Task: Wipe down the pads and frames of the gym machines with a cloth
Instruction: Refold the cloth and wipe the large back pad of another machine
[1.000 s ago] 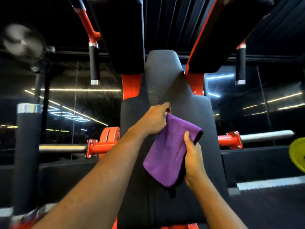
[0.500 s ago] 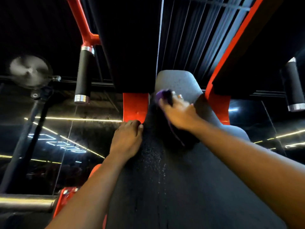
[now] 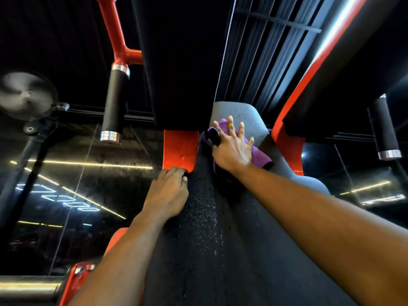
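Observation:
A dark padded back rest (image 3: 220, 239) of a red-framed gym machine fills the middle of the head view, narrowing to a grey head pad (image 3: 249, 115) at the top. A purple cloth (image 3: 257, 156) lies on the upper pad. My right hand (image 3: 233, 149) presses it flat against the pad with fingers spread and straight. My left hand (image 3: 169, 195) grips the pad's left edge, fingers curled over it just below a red frame bracket (image 3: 180, 149).
Two black shoulder pads hang overhead on red frame arms (image 3: 119, 34). Black handles with chrome ends hang at left (image 3: 113, 107) and right (image 3: 385, 129). A fan (image 3: 24, 94) stands far left. A chrome bar (image 3: 28, 288) juts out at lower left.
My right hand, which held the cloth bunched half a second ago, now has its fingers spread flat on it, slightly further right on the head pad. My left hand keeps its hold on the pad edge.

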`<action>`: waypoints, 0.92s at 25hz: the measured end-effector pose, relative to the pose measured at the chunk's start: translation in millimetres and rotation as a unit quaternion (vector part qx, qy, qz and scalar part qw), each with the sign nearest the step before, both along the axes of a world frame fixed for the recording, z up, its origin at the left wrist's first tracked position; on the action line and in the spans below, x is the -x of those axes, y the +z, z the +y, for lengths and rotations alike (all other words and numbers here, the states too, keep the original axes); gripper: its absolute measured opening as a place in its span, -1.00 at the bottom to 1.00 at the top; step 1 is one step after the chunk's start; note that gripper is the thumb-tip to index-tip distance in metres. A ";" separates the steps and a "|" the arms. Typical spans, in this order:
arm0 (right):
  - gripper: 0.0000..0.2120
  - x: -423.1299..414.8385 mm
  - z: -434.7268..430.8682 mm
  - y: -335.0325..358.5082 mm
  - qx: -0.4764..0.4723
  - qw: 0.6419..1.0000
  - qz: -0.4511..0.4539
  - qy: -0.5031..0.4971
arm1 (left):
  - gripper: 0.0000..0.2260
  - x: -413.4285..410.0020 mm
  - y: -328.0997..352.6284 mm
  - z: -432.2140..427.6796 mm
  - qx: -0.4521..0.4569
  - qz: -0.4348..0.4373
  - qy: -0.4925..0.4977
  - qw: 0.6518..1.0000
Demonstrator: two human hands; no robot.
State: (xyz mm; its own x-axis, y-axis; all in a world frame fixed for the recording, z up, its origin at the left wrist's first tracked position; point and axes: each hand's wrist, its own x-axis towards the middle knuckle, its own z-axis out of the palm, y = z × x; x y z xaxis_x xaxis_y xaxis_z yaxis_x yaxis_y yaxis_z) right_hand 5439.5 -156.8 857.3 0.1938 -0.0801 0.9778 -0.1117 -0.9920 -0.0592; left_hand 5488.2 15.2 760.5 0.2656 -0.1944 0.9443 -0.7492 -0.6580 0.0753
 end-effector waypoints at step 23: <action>-0.29 17.2 -83.2 -44.4 0.111 0.991 -0.046 -0.054 | -0.63 5.8 -2.4 -23.1 0.028 -0.032 0.139 0.989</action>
